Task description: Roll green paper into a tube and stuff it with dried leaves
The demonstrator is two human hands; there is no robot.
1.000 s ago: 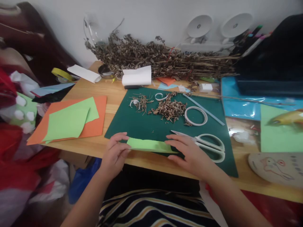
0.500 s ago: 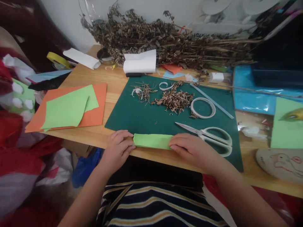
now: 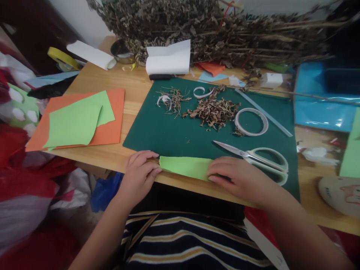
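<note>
A narrow green paper strip (image 3: 184,166) lies along the front edge of the table, partly over the dark green mat (image 3: 157,131). My left hand (image 3: 140,172) pinches its left end, and my right hand (image 3: 233,176) grips its right end. Scissors (image 3: 257,159) with pale handles rest closed on the mat, beyond my right hand. Further back are a pile of dry leaf bits (image 3: 215,111), a small heap of thin stalks (image 3: 176,99), a roll of white tape (image 3: 235,122) and a pale strip (image 3: 264,112).
Green paper (image 3: 73,125) lies on orange sheets (image 3: 116,120) at the left. Dried plants (image 3: 174,26) spread across the back near a white paper roll (image 3: 168,63). A blue packet (image 3: 317,101) and a painted stone (image 3: 340,195) are at the right.
The view has shifted, so the table items appear larger and slightly displaced. The green strip's right end looks wider, and my right hand is farther from my left; both still hold it.
</note>
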